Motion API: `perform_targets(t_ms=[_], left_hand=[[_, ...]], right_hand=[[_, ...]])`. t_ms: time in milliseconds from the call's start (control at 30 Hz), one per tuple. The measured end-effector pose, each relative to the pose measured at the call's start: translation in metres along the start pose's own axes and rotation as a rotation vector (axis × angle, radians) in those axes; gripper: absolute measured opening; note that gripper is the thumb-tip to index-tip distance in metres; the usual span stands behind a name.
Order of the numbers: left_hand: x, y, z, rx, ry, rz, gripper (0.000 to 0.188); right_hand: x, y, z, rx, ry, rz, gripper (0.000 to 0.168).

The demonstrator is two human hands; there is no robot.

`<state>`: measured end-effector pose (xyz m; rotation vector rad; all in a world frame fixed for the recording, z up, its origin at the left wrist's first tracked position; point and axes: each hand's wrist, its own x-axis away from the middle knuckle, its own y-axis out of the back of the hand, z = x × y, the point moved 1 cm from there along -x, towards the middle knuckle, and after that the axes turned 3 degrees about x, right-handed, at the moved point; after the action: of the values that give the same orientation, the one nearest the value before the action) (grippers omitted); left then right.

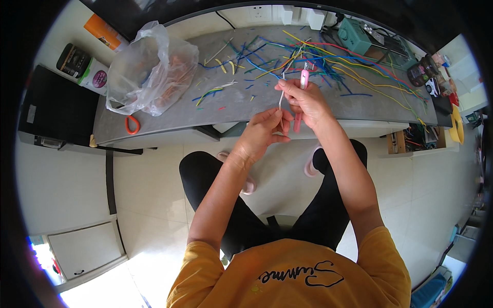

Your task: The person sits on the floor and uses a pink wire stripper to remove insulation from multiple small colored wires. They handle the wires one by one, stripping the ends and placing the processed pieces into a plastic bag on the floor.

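Note:
Just above the near edge of the grey tabletop (235, 109), a thin white wire (280, 101) runs between my two hands. My left hand (265, 125) pinches its lower part between thumb and fingers. Higher up, the thumb and forefinger of my right hand (306, 98) hold the same wire. A pink utility knife (304, 79) is also in my right hand, its tip pointing away from me and its pink end showing below the palm. Beyond my hands lies a pile of coloured wire pieces (265, 57), mostly blue, green and yellow.
A clear plastic bag (154, 73) with copper-coloured strands stands at the left, near an orange-red handle ring (132, 125). Longer red, yellow and blue wires (369, 79) trail to the right edge. A green device (354, 36) and a dark jar (421, 71) stand back right.

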<state>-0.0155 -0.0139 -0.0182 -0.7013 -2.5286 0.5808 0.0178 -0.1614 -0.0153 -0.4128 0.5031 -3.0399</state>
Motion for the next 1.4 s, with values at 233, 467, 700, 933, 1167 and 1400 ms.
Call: perform_targets(t_ms=[233,467,700,933,1167,1400], left_hand=[[0.005,0.017,0.021,0.032,0.048,-0.242,0.019],[-0.001,0.038,0.034,0.072,0.158,-0.372,0.019],[-0.017,0.046,0.045,0.091,0.041,-0.411,0.022],[-0.017,0.041,0.042,0.157,0.026,-0.412,0.019],[-0.020,0.044,0.047,0.136,0.028,-0.447,0.019],[-0.019,0.037,0.048,0.137,0.004,-0.529,0.020]], right_hand=[[0.001,0.008,-0.012,0.915,0.350,-0.129,0.034],[0.018,0.005,-0.020,1.422,0.687,-0.035,0.022],[0.021,-0.010,-0.023,1.664,0.654,0.026,0.018],[0.017,-0.017,-0.026,1.846,0.612,0.161,0.015],[0.014,-0.019,-0.028,1.861,0.604,0.159,0.014],[0.013,-0.023,-0.029,1.870,0.597,0.175,0.011]])
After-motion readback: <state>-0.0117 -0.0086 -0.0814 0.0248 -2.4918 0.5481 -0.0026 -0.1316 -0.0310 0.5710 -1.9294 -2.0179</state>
